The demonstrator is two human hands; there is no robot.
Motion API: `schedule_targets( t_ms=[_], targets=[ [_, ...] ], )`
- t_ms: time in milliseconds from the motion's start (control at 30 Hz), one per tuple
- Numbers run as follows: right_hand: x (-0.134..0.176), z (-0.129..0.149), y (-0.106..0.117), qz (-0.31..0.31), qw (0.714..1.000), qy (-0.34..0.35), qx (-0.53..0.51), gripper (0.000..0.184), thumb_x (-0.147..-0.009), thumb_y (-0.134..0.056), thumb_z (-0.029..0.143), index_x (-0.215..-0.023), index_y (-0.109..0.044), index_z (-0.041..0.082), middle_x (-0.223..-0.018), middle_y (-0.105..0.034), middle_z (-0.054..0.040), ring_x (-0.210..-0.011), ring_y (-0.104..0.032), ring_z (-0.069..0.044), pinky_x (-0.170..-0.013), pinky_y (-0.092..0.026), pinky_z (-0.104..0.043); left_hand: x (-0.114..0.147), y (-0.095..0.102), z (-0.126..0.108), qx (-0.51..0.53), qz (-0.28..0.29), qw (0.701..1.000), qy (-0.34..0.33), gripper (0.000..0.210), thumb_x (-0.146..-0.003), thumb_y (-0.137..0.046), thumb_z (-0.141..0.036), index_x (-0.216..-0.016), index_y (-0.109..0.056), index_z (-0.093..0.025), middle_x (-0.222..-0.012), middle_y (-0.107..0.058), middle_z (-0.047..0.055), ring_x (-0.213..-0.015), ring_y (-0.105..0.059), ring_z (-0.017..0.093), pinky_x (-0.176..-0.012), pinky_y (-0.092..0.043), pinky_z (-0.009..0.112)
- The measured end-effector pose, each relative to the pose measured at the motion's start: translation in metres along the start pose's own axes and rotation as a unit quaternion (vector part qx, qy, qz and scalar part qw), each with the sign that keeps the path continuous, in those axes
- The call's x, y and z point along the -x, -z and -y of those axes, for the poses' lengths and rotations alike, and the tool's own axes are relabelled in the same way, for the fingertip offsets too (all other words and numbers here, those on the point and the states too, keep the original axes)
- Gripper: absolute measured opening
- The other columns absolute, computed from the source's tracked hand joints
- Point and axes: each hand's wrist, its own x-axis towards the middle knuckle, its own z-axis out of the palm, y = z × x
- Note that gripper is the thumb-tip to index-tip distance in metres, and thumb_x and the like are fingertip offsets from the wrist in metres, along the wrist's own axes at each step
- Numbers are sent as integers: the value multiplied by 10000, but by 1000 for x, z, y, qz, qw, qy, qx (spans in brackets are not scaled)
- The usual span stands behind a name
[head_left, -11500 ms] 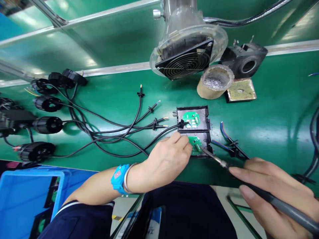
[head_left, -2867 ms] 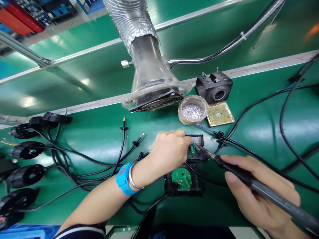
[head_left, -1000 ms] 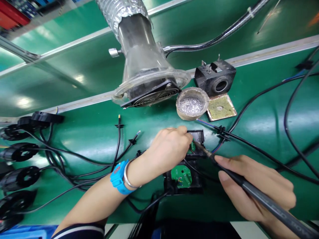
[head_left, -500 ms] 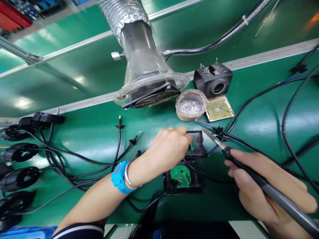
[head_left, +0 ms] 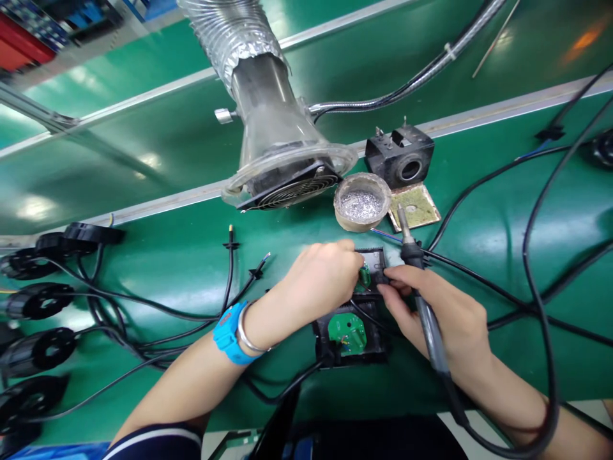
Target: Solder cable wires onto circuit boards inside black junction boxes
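Circuit board (head_left: 365, 275), green and set with small components, lies inside a shallow rectangular black plastic tray (head_left: 377, 259) on the glossy green tabletop (head_left: 282, 239). The left hand (head_left: 320, 275) is curled closed over the tray's left part; its fingertips are turned under, so I cannot tell what they pinch. The right hand (head_left: 454, 313) wraps a dark-gripped soldering iron with a metal barrel (head_left: 428, 329), while its thumb and forefinger, slightly parted, reach the tray's right edge.

A second black plastic tray (head_left: 377, 348), with a rounded green board (head_left: 339, 330) inside, sits just on the near side of the first. Beyond the tray stand a round tan tub of silvery solder (head_left: 352, 220) and a yellowish square sponge (head_left: 421, 201); the iron's tip is over the sponge, contact unclear.

The iron, if hot, seems the chief danger: its barrel crosses just above a black sheathed cable (head_left: 479, 278) right of the tray, and a dip of the wrist could scorch the sheath. The iron's cord loops across the right forearm, so a snag might jerk the tip. Nudging the tray's edge could also shift the board under the left fingertips.
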Motion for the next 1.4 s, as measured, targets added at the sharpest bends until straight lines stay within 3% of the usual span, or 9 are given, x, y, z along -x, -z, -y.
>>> schedule_targets(
  t_ms=[167, 400, 733, 833, 933, 1067, 1233, 1400],
  targets=[
    [1, 0, 1, -4, 1000, 25, 13, 249, -806, -647, 118, -1039, -585, 178, -813, -666, -13, -644, -610, -101, -649, -515, -228, 4, 7, 4, 57, 6, 997, -44, 258, -894, -459, -155, -1015, -676, -224, -945, -602, 32, -815, -612, 131, -725, -498, 238],
    [4, -2, 1, 7, 999, 26, 22, 265, -819, -635, 117, -1073, -579, 166, -842, -671, -27, -688, -628, -112, -644, -508, -235, 5, 9, 5, 23, 50, 997, -54, 222, -905, -454, -153, -933, -672, -181, -938, -588, 34, -736, -596, 116, -672, -469, 237],
    [5, -3, -3, -6, 1000, 27, 12, 273, -822, -637, 114, -1080, -573, 176, -884, -674, -19, -721, -635, -105, -684, -516, -220, 1, 18, 1, -44, 52, 995, -74, 124, -870, -491, -120, -837, -598, -174, -920, -588, 16, -649, -589, 126, -547, -387, 263],
    [6, -4, -4, -9, 999, 32, 3, 279, -815, -645, 100, -1081, -578, 153, -915, -675, -35, -747, -641, -102, -710, -511, -212, 5, 22, -5, -47, 62, 996, -43, 134, -901, -503, -233, -832, -600, -173, -882, -607, 35, -686, -612, 171, -568, -402, 291],
    [8, -5, -5, -3, 999, 32, 0, 272, -828, -631, 105, -1090, -576, 151, -908, -673, -32, -750, -640, -102, -705, -505, -212, 8, 23, -12, -30, 79, 995, 49, 241, -869, -563, -345, -978, -557, -131, -781, -633, 52, -701, -629, 223, -580, -417, 314],
    [7, -5, -5, -3, 999, 32, 0, 253, -850, -604, 120, -1096, -568, 168, -907, -674, -27, -763, -643, -109, -675, -494, -216, 10, 18, -9, 96, 86, 984, 124, 297, -803, -607, -282, -1034, -471, -154, -777, -644, 11, -677, -611, 173, -568, -418, 272],
    [7, -5, -5, -2, 1000, 28, 7, 269, -858, -593, 116, -1117, -562, 181, -925, -674, -32, -759, -642, -112, -653, -484, -216, 9, 16, 1, 239, 72, 962, 114, 133, -820, -532, -168, -950, -515, -193, -782, -637, -23, -680, -574, 110, -576, -420, 223],
    [8, -6, -5, -11, 999, 39, 9, 302, -849, -603, 103, -1139, -550, 167, -951, -676, -48, -777, -649, -118, -660, -490, -214, 10, 18, -8, 161, 56, 984, 57, 204, -832, -549, -184, -974, -671, -263, -803, -658, -35, -708, -581, 124, -669, -445, 257]
  ],
)
